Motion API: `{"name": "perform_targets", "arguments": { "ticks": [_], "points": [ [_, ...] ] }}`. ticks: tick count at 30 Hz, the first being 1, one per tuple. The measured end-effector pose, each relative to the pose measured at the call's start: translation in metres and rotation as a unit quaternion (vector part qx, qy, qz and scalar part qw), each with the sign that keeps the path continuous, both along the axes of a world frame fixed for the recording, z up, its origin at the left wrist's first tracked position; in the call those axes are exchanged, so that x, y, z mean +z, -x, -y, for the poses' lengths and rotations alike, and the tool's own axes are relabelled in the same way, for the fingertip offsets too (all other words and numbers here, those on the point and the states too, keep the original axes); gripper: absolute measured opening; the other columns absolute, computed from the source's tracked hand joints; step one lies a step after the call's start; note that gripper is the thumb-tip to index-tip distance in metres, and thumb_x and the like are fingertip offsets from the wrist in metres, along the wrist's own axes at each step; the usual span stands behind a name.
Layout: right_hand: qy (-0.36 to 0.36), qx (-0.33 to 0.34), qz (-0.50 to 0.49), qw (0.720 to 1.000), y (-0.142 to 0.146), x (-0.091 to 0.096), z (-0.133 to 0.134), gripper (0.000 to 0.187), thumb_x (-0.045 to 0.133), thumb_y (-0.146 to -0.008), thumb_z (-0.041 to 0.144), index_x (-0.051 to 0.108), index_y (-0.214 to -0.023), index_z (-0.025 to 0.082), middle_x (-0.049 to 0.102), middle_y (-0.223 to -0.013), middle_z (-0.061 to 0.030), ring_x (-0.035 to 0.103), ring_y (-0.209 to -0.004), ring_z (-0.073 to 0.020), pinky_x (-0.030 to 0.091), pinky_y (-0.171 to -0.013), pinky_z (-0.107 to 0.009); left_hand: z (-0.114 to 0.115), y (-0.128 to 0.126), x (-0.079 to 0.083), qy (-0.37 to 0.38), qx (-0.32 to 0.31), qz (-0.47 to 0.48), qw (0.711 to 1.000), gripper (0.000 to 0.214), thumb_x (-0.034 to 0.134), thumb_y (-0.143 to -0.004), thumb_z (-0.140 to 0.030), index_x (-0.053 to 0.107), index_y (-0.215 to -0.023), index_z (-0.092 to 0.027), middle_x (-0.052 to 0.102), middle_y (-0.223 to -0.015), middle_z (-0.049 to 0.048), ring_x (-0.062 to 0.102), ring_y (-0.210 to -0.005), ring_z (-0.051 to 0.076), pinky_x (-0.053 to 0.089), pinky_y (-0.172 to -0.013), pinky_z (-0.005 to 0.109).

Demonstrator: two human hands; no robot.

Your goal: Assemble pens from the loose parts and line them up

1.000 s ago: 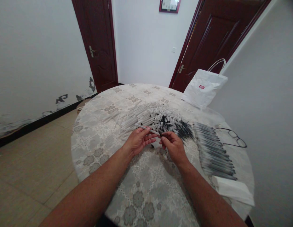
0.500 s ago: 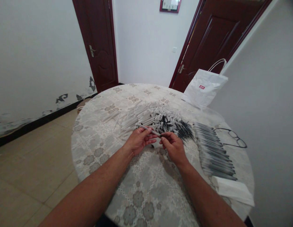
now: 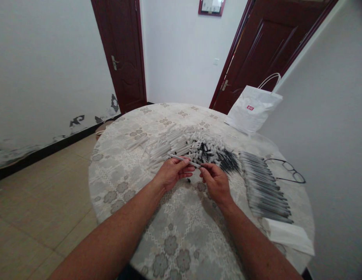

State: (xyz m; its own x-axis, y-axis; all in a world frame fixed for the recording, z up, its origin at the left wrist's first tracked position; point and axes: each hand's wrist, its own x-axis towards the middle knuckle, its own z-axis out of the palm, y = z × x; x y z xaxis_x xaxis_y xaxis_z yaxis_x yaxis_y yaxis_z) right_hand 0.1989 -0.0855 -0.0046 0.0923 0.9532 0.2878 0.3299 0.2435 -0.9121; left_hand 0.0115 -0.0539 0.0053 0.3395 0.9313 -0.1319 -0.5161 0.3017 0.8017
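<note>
A slim, pale pen [image 3: 181, 158] lies slantwise across my left hand [image 3: 173, 173], its pointed end to the upper left. The thumb and fingers of that hand are closed around its barrel. My right hand [image 3: 215, 181] pinches the pen's lower right end, where something small and dark shows at the fingertips; its exact shape is hidden. Just beyond both hands spreads a heap of white pen barrels [image 3: 172, 142], with short white pieces [image 3: 211, 140] and thin black refills [image 3: 228, 161] at its right side. A small black piece [image 3: 188, 180] rests on the cloth below my left fingers.
A row of grey-looking pens [image 3: 267, 186] lies on the right, beside eyeglasses [image 3: 289, 171] and a folded white packet [image 3: 287, 235]. At the back right stands a white paper bag [image 3: 253, 109]. The round table has a flowered cloth [image 3: 175, 217].
My right hand has shifted very slightly to the right along with the end of the pen. My left hand keeps its hold, and the piles look the same.
</note>
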Motion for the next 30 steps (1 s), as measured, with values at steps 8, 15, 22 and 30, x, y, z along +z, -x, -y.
{"name": "perform_targets", "arguments": {
  "ticks": [8,15,22,30],
  "points": [
    [0.028,0.005,0.042,0.999,-0.0013,0.0016,0.0021,0.042,0.045,-0.098,0.052,0.066,-0.082,0.019,0.066,-0.067,-0.0027,0.059,-0.057,-0.0145,0.043,-0.054,-0.024,0.0011,-0.0020,0.0005,-0.003,-0.005,-0.017,1.000,0.024,0.078,-0.081,-0.025,0.068,-0.098,-0.013,0.075,-0.085,0.0099,0.074,-0.078,0.019,0.061,-0.072,0.030],
    [-0.035,-0.002,0.053,0.998,-0.0018,-0.0017,0.0027,0.029,0.059,-0.090,0.042,0.059,-0.109,0.021,0.069,-0.085,-0.0031,0.063,-0.070,-0.0171,0.048,-0.065,-0.027,0.0006,-0.0024,-0.0004,-0.004,0.010,-0.007,1.000,0.026,0.079,-0.079,-0.026,0.067,-0.099,-0.013,0.075,-0.089,0.0097,0.073,-0.076,0.017,0.061,-0.070,0.029],
    [-0.027,0.021,0.143,0.989,-0.0011,0.0036,0.0053,0.034,0.041,-0.100,0.042,0.060,-0.081,0.022,0.064,-0.068,-0.0005,0.059,-0.065,-0.0162,0.043,-0.066,-0.027,0.0011,-0.0022,-0.0019,-0.002,-0.008,-0.013,1.000,0.028,0.080,-0.079,-0.026,0.068,-0.099,-0.012,0.075,-0.085,0.0100,0.074,-0.077,0.019,0.061,-0.072,0.030],
    [-0.031,0.007,0.087,0.996,-0.0038,-0.0042,0.0032,0.024,0.050,-0.096,0.044,0.057,-0.104,0.022,0.066,-0.082,-0.0005,0.061,-0.067,-0.0157,0.045,-0.064,-0.026,0.0004,-0.0022,-0.0007,-0.011,0.010,-0.013,1.000,0.027,0.079,-0.079,-0.028,0.068,-0.098,-0.013,0.075,-0.086,0.0101,0.073,-0.076,0.018,0.061,-0.071,0.029]
  ]
}}
